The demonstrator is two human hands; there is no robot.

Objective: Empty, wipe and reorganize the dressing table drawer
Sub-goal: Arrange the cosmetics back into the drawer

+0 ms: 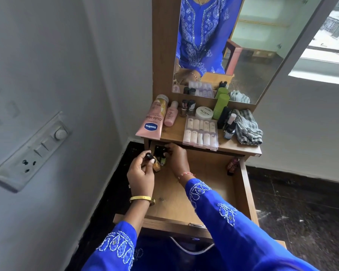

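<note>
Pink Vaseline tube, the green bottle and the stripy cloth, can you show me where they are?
Pink Vaseline tube [152,122]: head view, on the pink body near the blue logo.
Green bottle [221,105]: head view, middle of its side.
Stripy cloth [247,127]: head view, middle of the folded fabric.

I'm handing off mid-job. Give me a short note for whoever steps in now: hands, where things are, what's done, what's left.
Left hand: holds a small black-capped bottle over the drawer's back left corner.
Right hand: reaching among the small bottles clustered in that corner; grip unclear.
Drawer: open, mostly bare; one reddish bottle lies at the back right.
Tabletop: Vaseline tube, nail-tip box, green bottle, folded cloth.
Done: most items appear out.
Left: cannot tell whether it has been wiped; sort the remaining bottles.
</note>
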